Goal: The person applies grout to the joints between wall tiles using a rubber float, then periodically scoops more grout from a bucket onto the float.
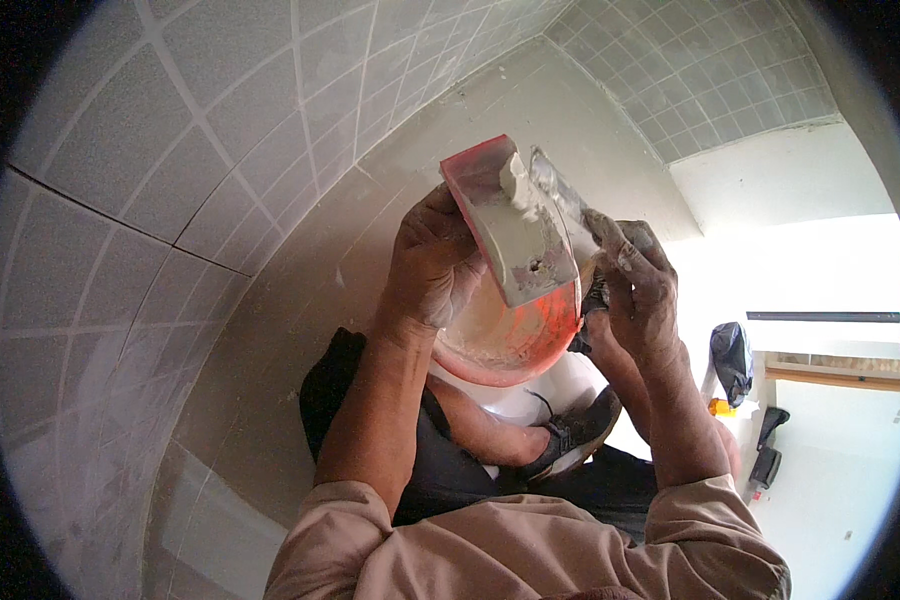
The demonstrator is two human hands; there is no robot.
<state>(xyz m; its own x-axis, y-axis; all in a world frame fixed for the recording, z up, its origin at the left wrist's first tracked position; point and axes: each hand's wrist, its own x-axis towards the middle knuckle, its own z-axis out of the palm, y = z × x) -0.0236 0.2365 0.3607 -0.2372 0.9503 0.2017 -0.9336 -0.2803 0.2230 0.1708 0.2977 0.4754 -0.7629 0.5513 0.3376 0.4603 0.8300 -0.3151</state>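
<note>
My left hand (430, 260) grips a red-edged flat plastic board (515, 255) smeared with pale, creamy paste, tilted up at the middle of the view. My right hand (635, 270) is closed on a metal putty knife (560, 185), whose paste-caked blade lies at the board's upper right edge with a lump of paste beside it. Under both tools is a round orange bucket (505, 355) with pale residue coating its inside, partly hidden by the board and my hands.
Tiled walls (230, 70) rise left and behind, meeting a dusty floor (270, 300). My bent legs and dark shoe (570, 435) are below the bucket. At the right, dark bags (730, 365) and other small items lie in a bright area beside a low pale ledge (750, 170).
</note>
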